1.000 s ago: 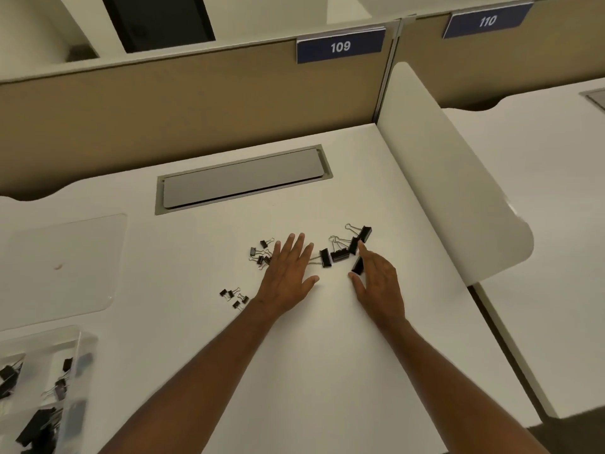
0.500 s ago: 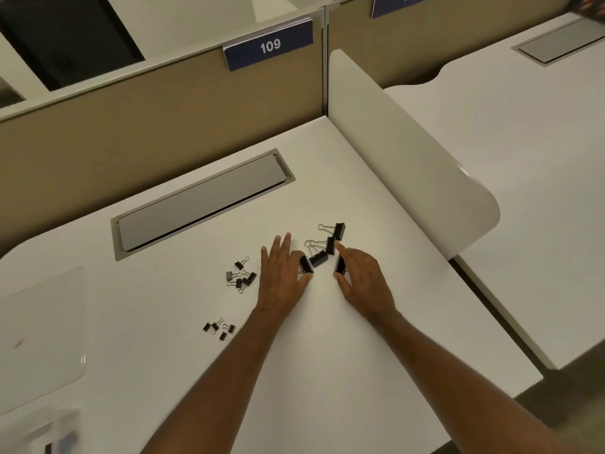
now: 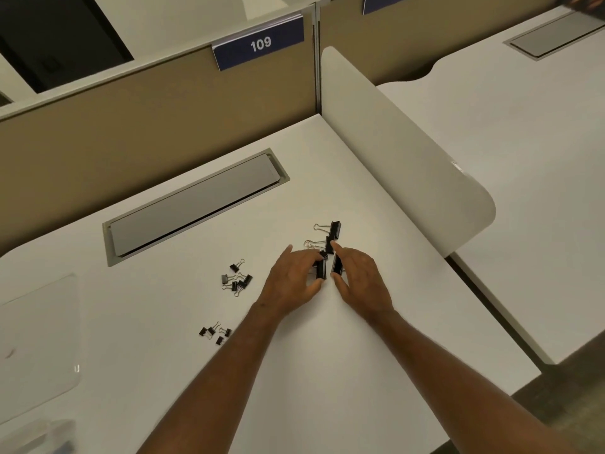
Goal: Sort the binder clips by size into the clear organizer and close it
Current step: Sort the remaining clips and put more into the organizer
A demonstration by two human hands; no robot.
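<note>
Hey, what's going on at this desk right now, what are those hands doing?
A person is gathering black binder clips on a white desk. The left hand pinches a large clip, and the right hand holds another large clip. Two more large clips lie just beyond the hands. A cluster of medium clips and a few small clips wait to the left. The clear organizer sits at the lower left corner, mostly out of frame.

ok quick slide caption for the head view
Both hands gather large binder clips on the desk; smaller clips wait aside.
</note>
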